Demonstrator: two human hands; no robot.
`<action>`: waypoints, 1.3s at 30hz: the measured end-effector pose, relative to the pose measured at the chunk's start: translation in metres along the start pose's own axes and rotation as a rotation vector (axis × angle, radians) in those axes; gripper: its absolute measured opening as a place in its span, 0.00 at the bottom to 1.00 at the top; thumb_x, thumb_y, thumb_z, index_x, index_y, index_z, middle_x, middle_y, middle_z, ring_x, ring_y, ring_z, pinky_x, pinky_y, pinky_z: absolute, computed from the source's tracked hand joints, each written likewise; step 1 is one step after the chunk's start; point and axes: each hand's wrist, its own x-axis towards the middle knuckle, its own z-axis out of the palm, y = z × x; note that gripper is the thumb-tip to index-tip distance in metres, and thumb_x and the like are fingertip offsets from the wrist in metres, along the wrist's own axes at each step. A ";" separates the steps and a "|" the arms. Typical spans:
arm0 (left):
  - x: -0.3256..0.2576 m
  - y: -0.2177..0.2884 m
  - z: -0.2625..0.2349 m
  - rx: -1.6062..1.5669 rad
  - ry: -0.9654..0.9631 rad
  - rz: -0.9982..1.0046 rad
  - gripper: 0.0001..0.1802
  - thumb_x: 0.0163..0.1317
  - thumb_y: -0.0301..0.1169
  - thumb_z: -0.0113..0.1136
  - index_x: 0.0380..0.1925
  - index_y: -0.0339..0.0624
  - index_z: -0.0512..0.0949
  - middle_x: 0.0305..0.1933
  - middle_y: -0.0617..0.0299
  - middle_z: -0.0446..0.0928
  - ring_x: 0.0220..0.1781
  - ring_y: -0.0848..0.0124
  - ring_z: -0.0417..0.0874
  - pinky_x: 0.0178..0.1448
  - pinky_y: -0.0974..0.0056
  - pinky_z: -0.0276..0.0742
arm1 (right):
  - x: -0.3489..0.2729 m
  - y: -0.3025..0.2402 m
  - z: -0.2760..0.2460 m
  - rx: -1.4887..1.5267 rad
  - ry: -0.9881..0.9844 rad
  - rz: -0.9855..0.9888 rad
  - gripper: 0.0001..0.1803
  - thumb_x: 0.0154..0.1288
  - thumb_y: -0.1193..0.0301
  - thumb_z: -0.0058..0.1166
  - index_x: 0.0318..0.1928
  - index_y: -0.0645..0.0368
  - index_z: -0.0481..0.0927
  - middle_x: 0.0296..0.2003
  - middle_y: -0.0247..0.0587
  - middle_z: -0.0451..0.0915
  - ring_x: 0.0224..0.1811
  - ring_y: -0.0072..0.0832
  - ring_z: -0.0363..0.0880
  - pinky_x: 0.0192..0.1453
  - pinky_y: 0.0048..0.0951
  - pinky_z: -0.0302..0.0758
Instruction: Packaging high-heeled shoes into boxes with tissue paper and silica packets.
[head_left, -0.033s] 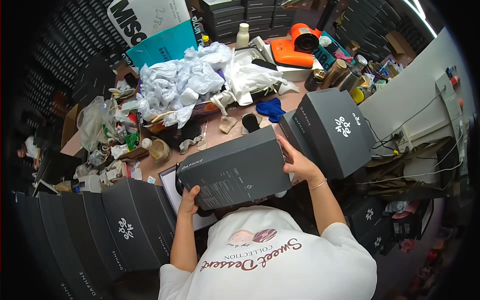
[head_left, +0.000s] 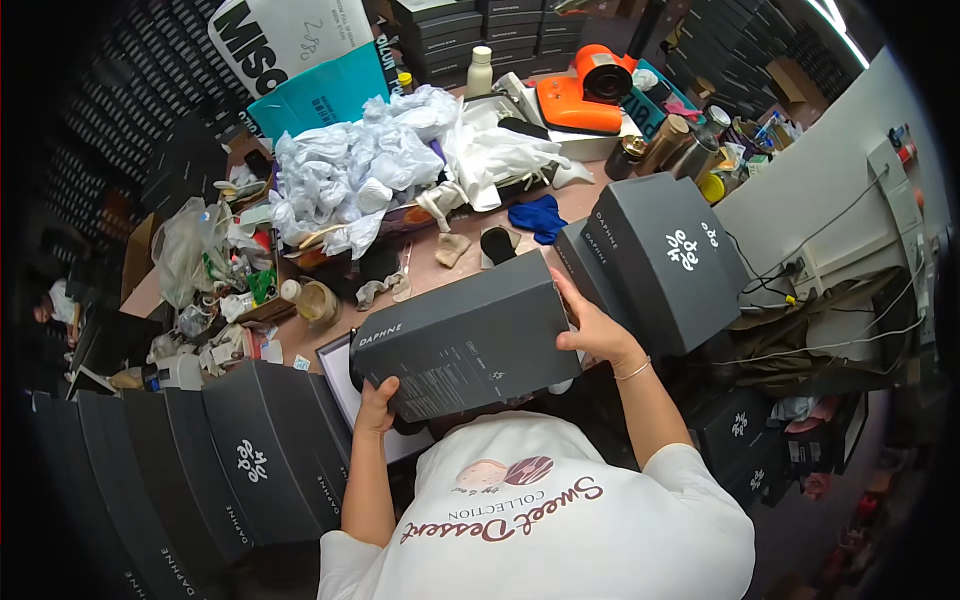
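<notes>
Between my two hands is a dark grey shoebox (head_left: pixel 475 335) with pale printing on one long side, held tilted above the table's near edge. My left hand (head_left: pixel 377 403) grips its lower left end, the thumb lying on the printed side. At the right end my right hand (head_left: pixel 598 328) is pressed against the box, thumb on the near side and fingers toward the far side. Whether the box holds anything cannot be seen. Partly hidden behind my left hand lies an open box or lid with a pale inside (head_left: pixel 338 372).
More grey shoeboxes stand in a row at left (head_left: pixel 270 450) and in a stack at right (head_left: pixel 665 265). Across the pink table (head_left: pixel 430 270) lie crumpled white paper (head_left: pixel 360 160), a blue cloth (head_left: pixel 538 217), a jar (head_left: pixel 316 302) and an orange device (head_left: pixel 580 105).
The shoebox has tipped slightly in my hands, so more of its upper face shows. Both hands keep their hold. The surroundings have shifted a little to the left in view.
</notes>
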 end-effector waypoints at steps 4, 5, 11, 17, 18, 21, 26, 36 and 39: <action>-0.018 0.020 0.000 0.127 -0.035 0.057 0.42 0.44 0.42 0.74 0.59 0.39 0.67 0.55 0.61 0.73 0.58 0.67 0.72 0.62 0.61 0.67 | -0.004 -0.022 0.023 -0.180 0.071 0.073 0.60 0.46 0.55 0.69 0.71 0.65 0.44 0.68 0.59 0.53 0.72 0.45 0.51 0.73 0.36 0.50; -0.022 0.027 0.003 0.129 -0.036 0.056 0.43 0.43 0.42 0.75 0.58 0.38 0.67 0.55 0.60 0.72 0.58 0.67 0.72 0.63 0.62 0.67 | -0.006 -0.022 0.027 -0.195 0.073 0.053 0.60 0.46 0.57 0.69 0.71 0.66 0.44 0.68 0.58 0.53 0.73 0.43 0.51 0.73 0.35 0.50; -0.039 0.056 0.021 0.360 0.152 0.191 0.30 0.42 0.31 0.72 0.49 0.37 0.75 0.46 0.63 0.78 0.49 0.70 0.77 0.54 0.65 0.73 | -0.012 -0.015 0.041 -0.107 0.057 0.031 0.58 0.47 0.63 0.69 0.71 0.64 0.45 0.68 0.56 0.55 0.71 0.41 0.54 0.72 0.35 0.51; -0.035 0.062 0.030 0.391 0.091 0.072 0.32 0.41 0.28 0.72 0.51 0.37 0.73 0.46 0.63 0.77 0.48 0.71 0.76 0.54 0.65 0.73 | -0.027 -0.014 0.038 -0.120 0.125 0.088 0.57 0.40 0.73 0.67 0.70 0.65 0.47 0.63 0.51 0.62 0.68 0.38 0.58 0.71 0.34 0.54; -0.033 0.061 0.029 0.389 0.057 0.077 0.33 0.42 0.29 0.73 0.51 0.37 0.73 0.47 0.63 0.77 0.49 0.71 0.76 0.56 0.65 0.72 | -0.028 -0.022 0.037 -0.172 0.147 0.061 0.57 0.39 0.73 0.67 0.70 0.65 0.48 0.63 0.50 0.63 0.68 0.38 0.59 0.71 0.34 0.55; -0.024 0.046 0.029 0.335 0.057 0.099 0.36 0.46 0.32 0.74 0.56 0.37 0.70 0.52 0.62 0.74 0.54 0.71 0.72 0.60 0.65 0.67 | -0.027 -0.045 0.033 -0.133 0.192 0.050 0.60 0.33 0.74 0.67 0.70 0.63 0.47 0.62 0.50 0.63 0.68 0.37 0.59 0.71 0.34 0.55; -0.002 0.030 0.031 0.009 0.033 0.023 0.34 0.66 0.56 0.48 0.62 0.42 0.64 0.57 0.61 0.71 0.61 0.67 0.69 0.65 0.59 0.61 | -0.044 -0.028 0.037 -0.573 0.227 -0.250 0.65 0.36 0.61 0.75 0.71 0.62 0.44 0.62 0.57 0.58 0.65 0.50 0.58 0.68 0.42 0.57; 0.007 -0.066 0.028 -0.108 0.280 -0.202 0.53 0.58 0.63 0.53 0.71 0.46 0.40 0.74 0.55 0.47 0.74 0.59 0.49 0.73 0.50 0.45 | -0.040 -0.024 0.092 -0.983 -0.259 -0.526 0.41 0.38 0.53 0.70 0.56 0.46 0.71 0.55 0.43 0.66 0.61 0.40 0.63 0.69 0.52 0.48; -0.007 -0.033 0.044 -0.136 0.260 -0.200 0.50 0.57 0.61 0.55 0.70 0.45 0.47 0.69 0.56 0.59 0.69 0.60 0.61 0.70 0.51 0.56 | -0.028 -0.041 0.100 -0.844 -0.449 -0.537 0.39 0.45 0.60 0.65 0.61 0.51 0.68 0.48 0.37 0.72 0.55 0.30 0.70 0.64 0.43 0.58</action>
